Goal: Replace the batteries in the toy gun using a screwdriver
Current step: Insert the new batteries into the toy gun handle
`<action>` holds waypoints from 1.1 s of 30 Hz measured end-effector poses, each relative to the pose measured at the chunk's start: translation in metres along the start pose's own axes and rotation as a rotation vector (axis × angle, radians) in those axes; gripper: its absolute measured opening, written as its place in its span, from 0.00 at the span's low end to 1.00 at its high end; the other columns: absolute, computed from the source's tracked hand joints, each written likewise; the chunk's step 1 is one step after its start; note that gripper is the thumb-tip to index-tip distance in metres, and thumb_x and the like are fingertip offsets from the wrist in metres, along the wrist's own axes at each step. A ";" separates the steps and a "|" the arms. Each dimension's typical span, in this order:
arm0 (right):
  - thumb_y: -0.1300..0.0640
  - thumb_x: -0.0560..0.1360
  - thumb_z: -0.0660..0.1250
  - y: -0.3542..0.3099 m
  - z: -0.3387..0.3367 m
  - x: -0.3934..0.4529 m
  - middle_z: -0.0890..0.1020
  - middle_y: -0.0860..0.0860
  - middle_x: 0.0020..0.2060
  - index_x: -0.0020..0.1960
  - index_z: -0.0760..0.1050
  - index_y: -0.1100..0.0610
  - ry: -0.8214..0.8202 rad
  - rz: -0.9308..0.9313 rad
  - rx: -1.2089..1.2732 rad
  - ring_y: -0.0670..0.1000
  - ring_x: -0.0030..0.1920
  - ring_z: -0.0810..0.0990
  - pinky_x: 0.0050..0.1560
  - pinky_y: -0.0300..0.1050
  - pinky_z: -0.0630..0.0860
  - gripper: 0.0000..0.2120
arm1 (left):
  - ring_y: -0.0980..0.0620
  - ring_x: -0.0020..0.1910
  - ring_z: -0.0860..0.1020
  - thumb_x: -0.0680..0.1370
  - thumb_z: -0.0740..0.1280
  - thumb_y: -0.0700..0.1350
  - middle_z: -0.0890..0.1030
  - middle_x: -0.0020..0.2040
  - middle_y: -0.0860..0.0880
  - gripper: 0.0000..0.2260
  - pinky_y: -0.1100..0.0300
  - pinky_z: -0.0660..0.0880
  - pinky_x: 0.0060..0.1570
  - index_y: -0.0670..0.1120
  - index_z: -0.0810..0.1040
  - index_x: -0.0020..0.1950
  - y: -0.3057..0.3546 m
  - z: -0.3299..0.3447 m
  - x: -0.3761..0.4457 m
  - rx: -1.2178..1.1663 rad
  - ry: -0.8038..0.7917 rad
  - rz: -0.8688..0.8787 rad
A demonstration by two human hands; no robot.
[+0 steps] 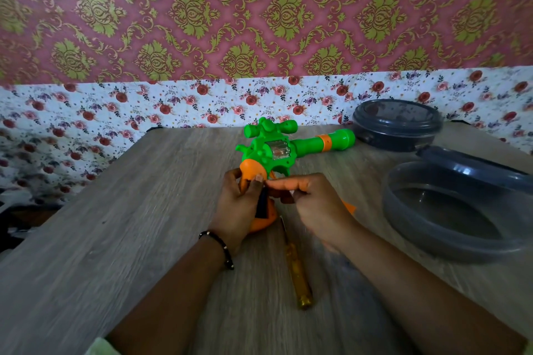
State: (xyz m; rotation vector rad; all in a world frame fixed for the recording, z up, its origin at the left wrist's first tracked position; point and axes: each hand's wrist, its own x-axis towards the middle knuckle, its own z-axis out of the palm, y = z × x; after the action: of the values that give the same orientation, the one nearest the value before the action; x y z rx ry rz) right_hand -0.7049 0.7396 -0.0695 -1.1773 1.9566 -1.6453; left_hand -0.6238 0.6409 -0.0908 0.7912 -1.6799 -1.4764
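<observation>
While gripped, toy gun (277,150) between hands

Damask wall (259,8), wooden table (115,225)

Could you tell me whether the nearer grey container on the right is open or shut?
Open. The nearer container shows a bare, empty inside, and its lid leans tilted on its far rim.

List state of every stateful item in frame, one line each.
toy gun: on the table, grip held, barrel pointing right
left hand: grips the orange gun grip
right hand: fingers pinched at the grip; what they hold is unclear
screwdriver: lying on the table, not held
near container: open, lid leaning on its far rim
far container: lid on
</observation>
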 end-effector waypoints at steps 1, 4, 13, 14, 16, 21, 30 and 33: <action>0.74 0.75 0.54 -0.001 0.000 0.000 0.82 0.57 0.53 0.55 0.80 0.63 0.008 0.026 0.028 0.51 0.55 0.79 0.61 0.43 0.73 0.19 | 0.44 0.58 0.80 0.80 0.65 0.45 0.79 0.60 0.41 0.17 0.48 0.78 0.56 0.42 0.68 0.67 0.000 0.000 0.001 -0.018 -0.002 -0.023; 0.71 0.78 0.54 -0.001 0.001 0.000 0.82 0.55 0.51 0.56 0.79 0.60 0.007 0.094 0.081 0.50 0.52 0.80 0.57 0.43 0.75 0.17 | 0.46 0.52 0.80 0.80 0.65 0.43 0.80 0.58 0.42 0.17 0.54 0.77 0.48 0.44 0.69 0.68 -0.001 0.001 0.004 -0.057 -0.003 -0.056; 0.70 0.76 0.60 -0.003 0.001 -0.005 0.83 0.56 0.53 0.56 0.79 0.61 -0.015 0.049 -0.062 0.52 0.56 0.80 0.62 0.49 0.74 0.14 | 0.47 0.47 0.80 0.80 0.64 0.41 0.80 0.52 0.46 0.14 0.49 0.79 0.48 0.48 0.68 0.66 0.001 -0.003 0.005 -0.077 -0.028 -0.044; 0.69 0.76 0.60 -0.003 0.002 -0.006 0.83 0.56 0.53 0.57 0.79 0.61 -0.025 0.033 -0.106 0.52 0.56 0.80 0.62 0.48 0.74 0.14 | 0.47 0.49 0.81 0.80 0.64 0.41 0.80 0.53 0.46 0.15 0.47 0.79 0.50 0.48 0.68 0.66 0.000 -0.004 0.005 -0.077 -0.033 -0.040; 0.69 0.76 0.60 -0.003 0.003 -0.006 0.82 0.56 0.55 0.58 0.78 0.60 -0.039 0.002 -0.193 0.52 0.57 0.79 0.62 0.47 0.74 0.14 | 0.48 0.49 0.80 0.80 0.64 0.40 0.80 0.53 0.47 0.15 0.47 0.79 0.52 0.48 0.67 0.65 0.000 -0.004 0.004 -0.077 -0.045 -0.024; 0.68 0.75 0.61 -0.004 0.001 -0.008 0.81 0.55 0.56 0.60 0.77 0.58 -0.054 -0.094 -0.338 0.52 0.57 0.78 0.60 0.43 0.72 0.16 | 0.51 0.49 0.80 0.81 0.64 0.40 0.80 0.54 0.48 0.15 0.50 0.79 0.52 0.48 0.67 0.67 0.002 -0.005 0.002 -0.089 -0.089 0.002; 0.70 0.70 0.60 -0.017 0.000 -0.019 0.71 0.57 0.57 0.61 0.75 0.61 -0.234 -0.318 -0.819 0.57 0.57 0.71 0.54 0.47 0.71 0.20 | 0.39 0.60 0.79 0.80 0.65 0.45 0.78 0.61 0.39 0.18 0.39 0.76 0.60 0.43 0.67 0.68 0.004 -0.006 -0.002 -0.098 -0.142 0.042; 0.67 0.73 0.59 -0.025 0.003 -0.022 0.68 0.57 0.58 0.52 0.76 0.62 -0.273 -0.336 -1.008 0.58 0.58 0.68 0.56 0.52 0.70 0.11 | 0.41 0.60 0.79 0.78 0.64 0.55 0.79 0.61 0.41 0.21 0.39 0.76 0.60 0.45 0.68 0.67 0.006 -0.006 -0.003 -0.111 -0.157 0.042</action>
State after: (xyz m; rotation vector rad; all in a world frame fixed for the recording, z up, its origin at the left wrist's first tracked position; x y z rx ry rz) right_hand -0.6803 0.7544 -0.0527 -2.0105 2.5348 -0.4450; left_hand -0.6169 0.6410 -0.0853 0.5894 -1.7018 -1.6224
